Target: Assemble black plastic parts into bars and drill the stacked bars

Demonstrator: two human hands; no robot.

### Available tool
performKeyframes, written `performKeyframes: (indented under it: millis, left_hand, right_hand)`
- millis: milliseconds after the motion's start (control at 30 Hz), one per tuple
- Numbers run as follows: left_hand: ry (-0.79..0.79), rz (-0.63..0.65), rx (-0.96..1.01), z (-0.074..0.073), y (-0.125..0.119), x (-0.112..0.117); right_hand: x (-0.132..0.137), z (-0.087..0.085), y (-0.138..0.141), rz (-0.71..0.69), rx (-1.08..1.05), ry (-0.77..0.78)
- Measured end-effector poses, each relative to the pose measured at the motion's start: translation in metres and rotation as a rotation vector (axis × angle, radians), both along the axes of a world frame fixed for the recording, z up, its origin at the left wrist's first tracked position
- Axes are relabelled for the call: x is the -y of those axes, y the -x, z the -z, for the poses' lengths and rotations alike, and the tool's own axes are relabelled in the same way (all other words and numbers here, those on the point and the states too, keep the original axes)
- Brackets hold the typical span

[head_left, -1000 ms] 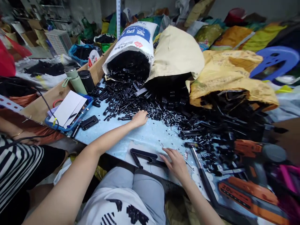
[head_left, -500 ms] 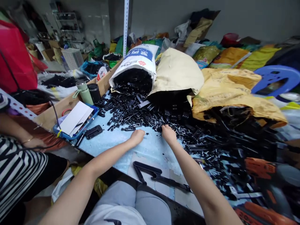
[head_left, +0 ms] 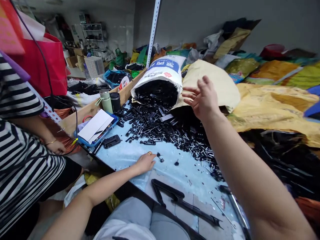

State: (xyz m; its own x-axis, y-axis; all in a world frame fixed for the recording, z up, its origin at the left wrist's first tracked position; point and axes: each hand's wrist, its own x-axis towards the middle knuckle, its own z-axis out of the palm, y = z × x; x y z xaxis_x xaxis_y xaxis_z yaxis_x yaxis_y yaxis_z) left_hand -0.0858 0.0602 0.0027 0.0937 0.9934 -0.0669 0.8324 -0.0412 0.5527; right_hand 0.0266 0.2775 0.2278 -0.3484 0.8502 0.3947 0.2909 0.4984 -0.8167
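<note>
- Bags and sacks line the room's back wall, and a pale blue desk (head_left: 130, 150) fills the middle of the frame.
- At upper centre, the white bag (head_left: 171, 68) lies on its side, mouth toward the wearer, probably so that parts spill within reach; dark pieces fan out below it.
- Cream bag (head_left: 228, 91) and yellow bag (head_left: 265, 115) slump beside it, toward the right of the frame.
- Along the left, a wooden board (head_left: 127, 93) edges the desk, likely stopping loose pieces from falling off.
- Just inside that board, the blue tray (head_left: 93, 144) carries papers (head_left: 93, 126), apparently to keep clutter together.
- Left hand (head_left: 145, 162), at centre, rests low on the desk, its fingers bent beside small black pieces (head_left: 160, 158); whether they grip one, I cannot tell.
- Right hand (head_left: 205, 98), upper right of centre, hangs above the desk in front of the cream bag, fingers spread apart with nothing visible in them.
- At lower centre, a jointed black bracket (head_left: 166, 187) lies bent on grey card (head_left: 186, 218), close to the wearer's lap, perhaps for easy reach.
- Lower right, a thin rod (head_left: 222, 212) lies near the bracket, presumably handy for the right hand.
</note>
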Motion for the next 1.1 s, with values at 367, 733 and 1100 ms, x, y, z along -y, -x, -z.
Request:
performKeyframes:
  millis: [367, 733, 1100]
  left_hand:
    - [-0.021, 0.067, -0.096, -0.002, -0.012, -0.012]
    - [-0.078, 0.106, -0.154, 0.017, -0.018, -0.024]
    - [0.254, -0.557, 1.230, -0.010, -0.015, 0.050]
  right_hand:
    - [0.066, 0.189, -0.112, 0.027, 0.911, 0.070]
    - [0.040, 0.198, -0.077, 0.259, 0.592, -0.208]
    - [0.078, 0.260, -0.113, 0.420, 0.935, 0.050]
